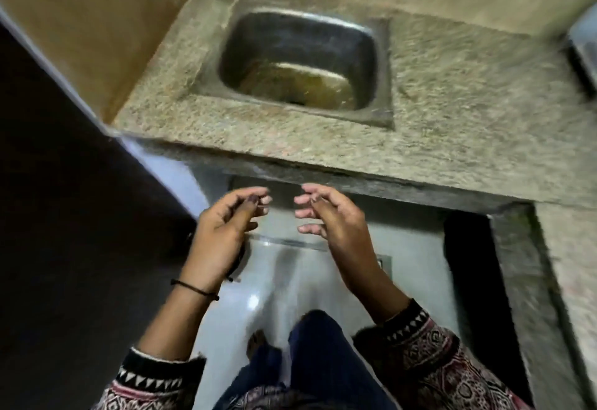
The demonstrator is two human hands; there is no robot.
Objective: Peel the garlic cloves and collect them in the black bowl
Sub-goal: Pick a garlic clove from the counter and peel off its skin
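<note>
Surveying from the largest item down, we record a speckled stone desk point(452, 102) with a steel sink point(384, 64) set into it. The basin holds no utensil that we can make out, though the frame is blurred. Right of the sink, at the frame's edge, lies a dark metallic object point(584, 54) that we cannot identify. Nearer to us than the sink, short of the desk's front edge and over the pale floor point(290, 280), two hands hang apart. The left grip point(223, 232) and the right grip point(332, 219) each show loosely curled fingers and hold nothing visible. A thin dark band point(193, 288) circles the left wrist.

Neither garlic cloves nor the black bowl appear in view, so we cannot state their location. In our judgement, peeling is not under way here. Garlic cloves should handle light and firm, with dry, brittle, papery skin that slips. We advise pinching a clove at its blunt root end between thumb and forefinger, then tearing the skin from the tip.
</note>
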